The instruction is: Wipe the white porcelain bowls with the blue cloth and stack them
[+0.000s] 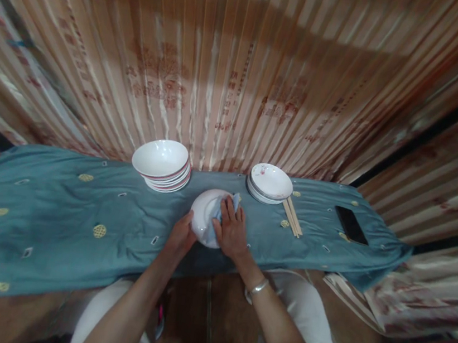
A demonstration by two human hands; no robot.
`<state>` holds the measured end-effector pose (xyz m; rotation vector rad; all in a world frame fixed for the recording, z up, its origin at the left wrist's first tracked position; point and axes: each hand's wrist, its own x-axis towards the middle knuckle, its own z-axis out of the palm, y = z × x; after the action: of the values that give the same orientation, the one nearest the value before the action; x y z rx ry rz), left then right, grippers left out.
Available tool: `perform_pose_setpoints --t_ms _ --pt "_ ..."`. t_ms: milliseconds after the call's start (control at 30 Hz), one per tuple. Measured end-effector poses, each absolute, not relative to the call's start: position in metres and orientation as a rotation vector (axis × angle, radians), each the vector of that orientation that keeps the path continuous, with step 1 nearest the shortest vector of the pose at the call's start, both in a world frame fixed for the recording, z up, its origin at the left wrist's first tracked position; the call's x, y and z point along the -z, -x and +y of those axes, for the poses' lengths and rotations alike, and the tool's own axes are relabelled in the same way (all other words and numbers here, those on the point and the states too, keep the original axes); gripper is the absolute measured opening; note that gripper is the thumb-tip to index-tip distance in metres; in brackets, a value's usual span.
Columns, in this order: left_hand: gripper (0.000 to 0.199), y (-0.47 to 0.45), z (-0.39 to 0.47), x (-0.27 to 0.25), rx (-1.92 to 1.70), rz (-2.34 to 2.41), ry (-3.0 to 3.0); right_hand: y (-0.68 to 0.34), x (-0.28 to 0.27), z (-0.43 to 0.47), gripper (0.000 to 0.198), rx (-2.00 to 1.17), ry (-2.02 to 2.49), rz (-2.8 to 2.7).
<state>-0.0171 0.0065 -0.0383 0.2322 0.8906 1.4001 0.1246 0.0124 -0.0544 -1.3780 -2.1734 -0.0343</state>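
A white plate [203, 207] is held just above the front part of the covered table, with a ring showing on its face, seemingly its underside. My left hand [181, 237] is closed on the plate's left edge, thumb toward the rim. With bent fingers, my right hand [231, 229] presses a light blue cloth [215, 215] against the plate's right side. Part of the cloth is hidden under that hand. Beyond the plate to the left stands a stack of white bowls [163, 160] with red bands. To the right is a stack of flower-patterned plates [272, 181].
Wooden chopsticks [292, 216] lie beside the right stack. A black phone [351, 225] rests farther right. The teal patterned cloth [58, 216] covers the long table and is wrinkled. A patterned curtain [209, 67] hangs directly behind.
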Motion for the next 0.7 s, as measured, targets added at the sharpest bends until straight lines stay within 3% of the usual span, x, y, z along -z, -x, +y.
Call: perform_pose_setpoints --t_ms 333,700 --pt "0.013 0.027 0.012 0.063 -1.356 1.003 -0.243 -0.143 0.075 -0.024 0.048 -0.011 1.427 -2.046" --pt "0.030 0.025 0.015 0.060 -1.360 0.882 -0.148 -0.120 0.085 -0.043 0.068 0.075 1.250 -2.265"
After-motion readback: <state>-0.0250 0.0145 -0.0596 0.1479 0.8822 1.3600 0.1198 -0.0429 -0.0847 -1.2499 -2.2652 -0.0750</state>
